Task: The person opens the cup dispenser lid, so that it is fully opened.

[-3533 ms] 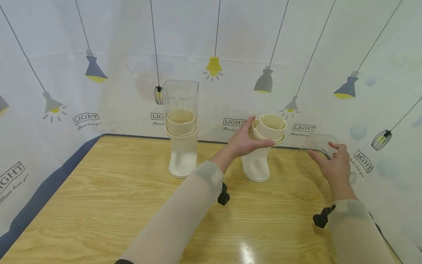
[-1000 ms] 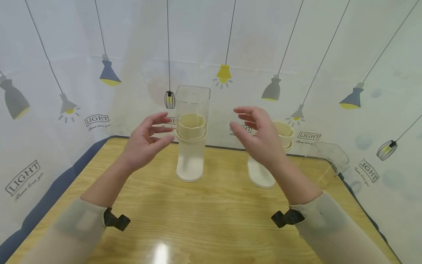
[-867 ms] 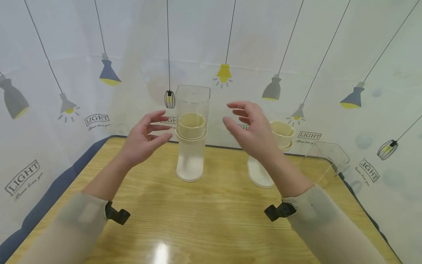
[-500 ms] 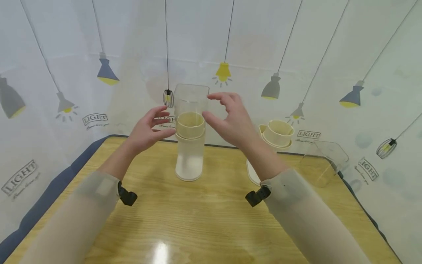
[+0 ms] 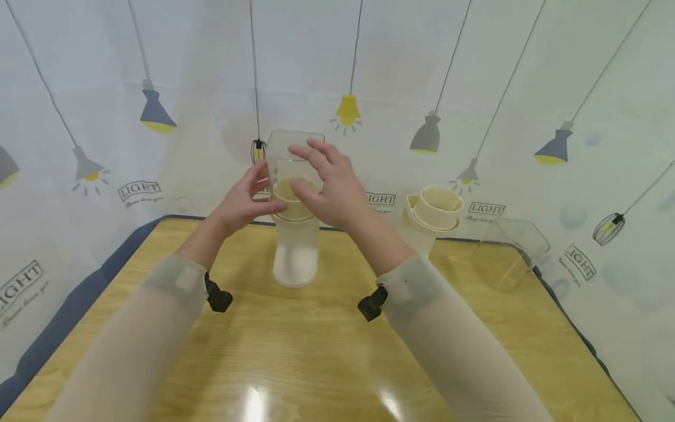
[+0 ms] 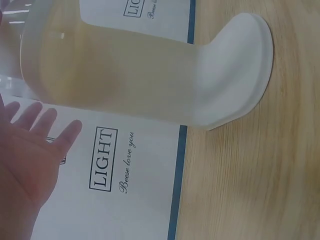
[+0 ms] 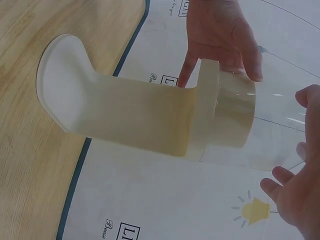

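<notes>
A cream stand with a rounded foot and a ring-shaped collar stands upright on the wooden table. A clear, square-cornered container sits on top, around the collar's ring. To its left, my left hand has its fingers spread and its thumb in front, level with the collar. My right hand reaches in from the right, overlapping the clear container in the head view. In the right wrist view, the right fingers are loosely bent beside the container's wall. The left wrist view shows the left fingers extended beside the stand.
A second cream stand is at the right, partly behind my right arm, and nothing sits over its ring. Further right on the table is another clear container. A curtain printed with lamps hangs close behind.
My right hand released the right-hand clear container earlier and moved left. My left hand left the second stand. Both hands have now closed in around the left stand's container.
</notes>
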The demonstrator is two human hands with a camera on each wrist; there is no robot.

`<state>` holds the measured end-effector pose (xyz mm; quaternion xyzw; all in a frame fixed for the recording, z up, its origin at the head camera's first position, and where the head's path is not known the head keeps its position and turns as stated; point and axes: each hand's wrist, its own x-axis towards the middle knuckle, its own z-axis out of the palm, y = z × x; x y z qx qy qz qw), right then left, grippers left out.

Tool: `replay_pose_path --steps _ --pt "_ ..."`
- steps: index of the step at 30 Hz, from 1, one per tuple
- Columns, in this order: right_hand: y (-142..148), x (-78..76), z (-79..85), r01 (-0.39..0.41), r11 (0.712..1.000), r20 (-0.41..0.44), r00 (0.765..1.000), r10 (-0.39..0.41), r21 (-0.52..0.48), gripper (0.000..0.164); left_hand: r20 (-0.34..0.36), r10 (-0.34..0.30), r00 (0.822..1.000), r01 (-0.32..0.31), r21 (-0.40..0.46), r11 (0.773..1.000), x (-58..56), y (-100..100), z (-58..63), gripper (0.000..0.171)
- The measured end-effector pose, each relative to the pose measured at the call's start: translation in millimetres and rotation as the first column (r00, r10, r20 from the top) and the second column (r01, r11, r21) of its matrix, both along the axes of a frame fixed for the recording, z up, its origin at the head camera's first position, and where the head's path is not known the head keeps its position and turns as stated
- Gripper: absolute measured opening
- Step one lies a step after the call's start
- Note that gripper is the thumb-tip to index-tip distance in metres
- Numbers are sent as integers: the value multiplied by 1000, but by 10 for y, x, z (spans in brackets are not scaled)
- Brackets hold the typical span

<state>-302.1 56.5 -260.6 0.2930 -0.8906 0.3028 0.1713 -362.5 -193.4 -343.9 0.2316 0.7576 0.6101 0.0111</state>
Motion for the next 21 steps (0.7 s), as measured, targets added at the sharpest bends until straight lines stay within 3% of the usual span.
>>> replay_pose_path --steps 4,8,15,21 --pt "-24 18 -58 10 1000 -29 1000 -10 -23 57 -11 -16 1000 16 4 1000 14 60 -7 100" --pt "-40 12 -84 -3 999 -48 999 1 -45 57 -18 9 1000 -9 -10 1000 56 108 -55 93" --pt "-10 -34 -119 -30 994 -19 999 28 -108 62 -66 87 994 -93 -93 991 174 207 -119 96" --pt "59 -62 -153 -56 985 12 998 59 -165 65 -78 149 986 -157 -103 982 278 288 -175 103"
